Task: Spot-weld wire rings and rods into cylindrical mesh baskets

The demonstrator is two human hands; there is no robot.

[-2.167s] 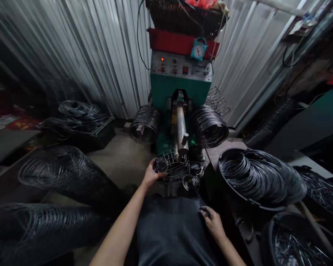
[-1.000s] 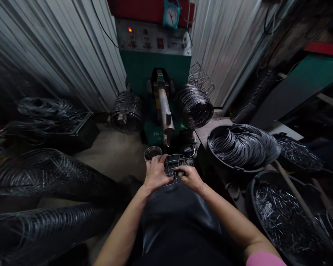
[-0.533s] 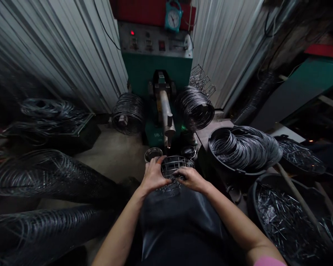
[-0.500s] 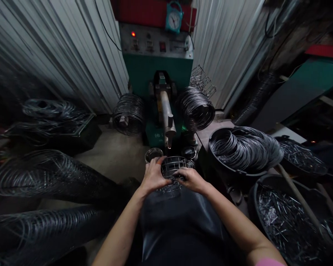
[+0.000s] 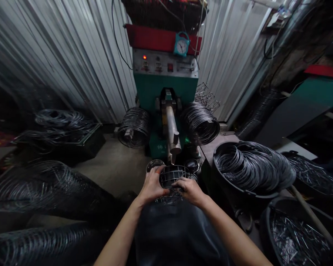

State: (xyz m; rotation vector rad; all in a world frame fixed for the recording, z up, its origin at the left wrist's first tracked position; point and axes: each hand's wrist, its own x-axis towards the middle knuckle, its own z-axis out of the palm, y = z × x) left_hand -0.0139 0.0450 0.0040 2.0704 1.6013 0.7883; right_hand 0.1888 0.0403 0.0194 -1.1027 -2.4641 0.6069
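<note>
A small round wire basket point(image 5: 175, 173) with a grid wall is held low in front of me, just below the pointed tip of the machine's metal arm point(image 5: 172, 129). My left hand point(image 5: 153, 184) grips its left side, fingers over the far rim and thumb on the near side. On the near right side, my right hand point(image 5: 190, 189) has its fingers curled against the basket's wires; its fingertips are partly hidden. The basket's underside is dark and hard to make out. Under it a dark apron point(image 5: 177, 229) covers my lap.
Ahead stands a green machine point(image 5: 166, 81) with a lit red lamp and a blue clock point(image 5: 181, 44). Wire coils hang left point(image 5: 134, 127) and right point(image 5: 200, 123) of its arm. On the right are a tub of wire rings point(image 5: 252, 170) and a tub of short rods point(image 5: 296, 236). Wire stacks point(image 5: 44, 188) lie left.
The view has tilted up and shifted slightly left, so the scene sits lower in the picture. Both hands stay on the wire basket; the right fingers have shifted slightly on it.
</note>
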